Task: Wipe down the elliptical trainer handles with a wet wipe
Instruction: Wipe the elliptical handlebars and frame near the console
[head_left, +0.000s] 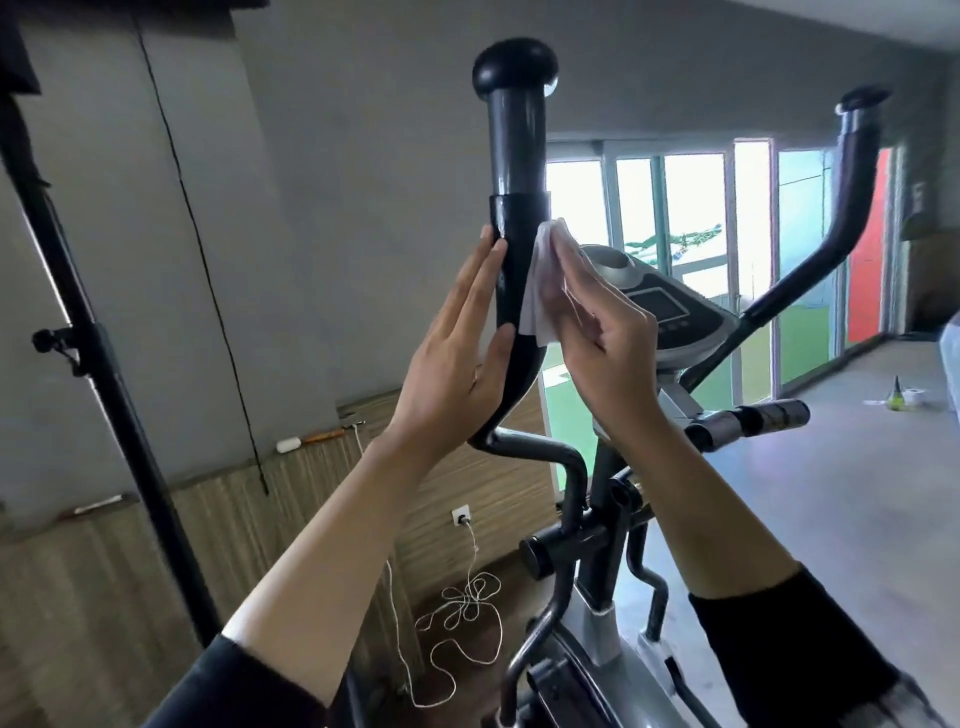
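Note:
The elliptical's left handle (517, 156) is a black curved tube with a round knob on top, standing in the middle of the view. My left hand (457, 353) lies flat against its left side, fingers straight and together, holding nothing. My right hand (597, 322) presses a white wet wipe (540, 291) against the handle's right side, just below the foam grip's edge. The right handle (852, 171) rises at the far right, untouched. The console (660, 301) sits between the two handles.
A black tripod pole (98, 353) slants down the left side. A white cable (467, 597) lies coiled on the floor below a wall socket (461, 515). A short fixed grip (753, 418) juts right below the console. Small items (904, 400) stand on the floor by the windows.

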